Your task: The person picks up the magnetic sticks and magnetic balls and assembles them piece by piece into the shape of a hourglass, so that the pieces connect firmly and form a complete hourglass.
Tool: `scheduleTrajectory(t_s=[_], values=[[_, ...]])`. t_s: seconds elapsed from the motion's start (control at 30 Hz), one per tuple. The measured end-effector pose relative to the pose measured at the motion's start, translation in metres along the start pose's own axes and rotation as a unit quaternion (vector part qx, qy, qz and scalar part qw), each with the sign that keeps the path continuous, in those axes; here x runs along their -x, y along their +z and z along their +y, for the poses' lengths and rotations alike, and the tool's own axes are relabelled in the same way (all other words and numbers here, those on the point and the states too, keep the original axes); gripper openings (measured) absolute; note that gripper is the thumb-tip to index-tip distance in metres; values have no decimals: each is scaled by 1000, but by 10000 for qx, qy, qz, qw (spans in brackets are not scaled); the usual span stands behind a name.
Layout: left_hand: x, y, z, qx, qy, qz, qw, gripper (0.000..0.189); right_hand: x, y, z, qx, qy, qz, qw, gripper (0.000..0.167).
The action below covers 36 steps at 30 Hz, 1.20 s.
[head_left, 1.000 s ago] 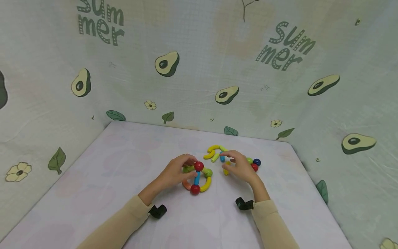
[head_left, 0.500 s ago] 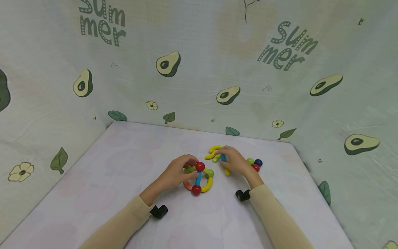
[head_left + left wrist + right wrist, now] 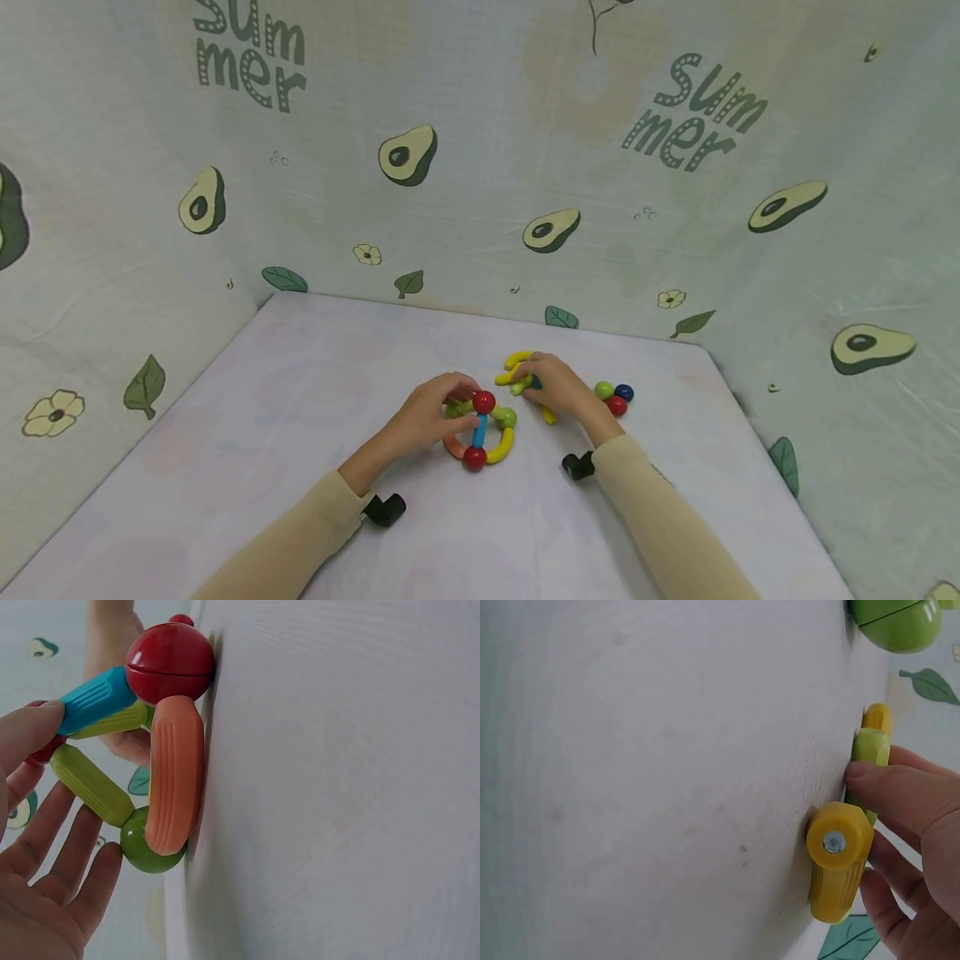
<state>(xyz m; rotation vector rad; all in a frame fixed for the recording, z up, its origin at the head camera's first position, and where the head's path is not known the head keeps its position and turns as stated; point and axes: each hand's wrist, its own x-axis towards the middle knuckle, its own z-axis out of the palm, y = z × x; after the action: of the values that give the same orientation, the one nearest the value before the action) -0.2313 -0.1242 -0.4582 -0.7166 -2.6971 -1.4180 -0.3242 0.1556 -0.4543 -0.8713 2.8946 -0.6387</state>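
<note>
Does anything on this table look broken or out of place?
Nothing stands out. The ball-and-rod frame stands on the table, and the loose balls sit together. One red ball has a dark line across it, probably a seam, not a crack, since a green ball shows one too.

I see red balls (image 3: 171,656), green balls (image 3: 144,847), a navy ball (image 3: 624,392), ribbed sticks (image 3: 176,769) in blue, lime, yellow and orange; my sleeves (image 3: 296,529) are plain beige, the pale backdrop (image 3: 480,108) avocado-printed.
</note>
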Motion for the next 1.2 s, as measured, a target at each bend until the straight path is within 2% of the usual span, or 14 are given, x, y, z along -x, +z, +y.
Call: scheduleTrajectory(t_s=[0.13,0.37,0.6,0.73,0.93,1.07,1.2], values=[[0,0,0,-27,-85,25,10000,46,-1,0,-2,119,-14,-98,9999,22],[1,0,-1,28,-29,32,10000,44,3,-2,-9,154,-96,-134,9997,21],[1,1,-1,53,122,38,9999,42,10,-5,-16,-166,-110,186,9996,20],[1,1,0,8,80,36,10000,42,13,-8,-22,-370,-138,480,9981,22],[1,1,2,-51,-3,77,10000,44,22,-14,-37,-1096,-86,1031,9886,26],[0,1,2,-57,-83,106,9999,45,30,-16,-51,-1508,105,1321,9796,27],[0,0,1,15,24,100,9999,44,37,-17,-65,-1899,196,1476,9704,26]])
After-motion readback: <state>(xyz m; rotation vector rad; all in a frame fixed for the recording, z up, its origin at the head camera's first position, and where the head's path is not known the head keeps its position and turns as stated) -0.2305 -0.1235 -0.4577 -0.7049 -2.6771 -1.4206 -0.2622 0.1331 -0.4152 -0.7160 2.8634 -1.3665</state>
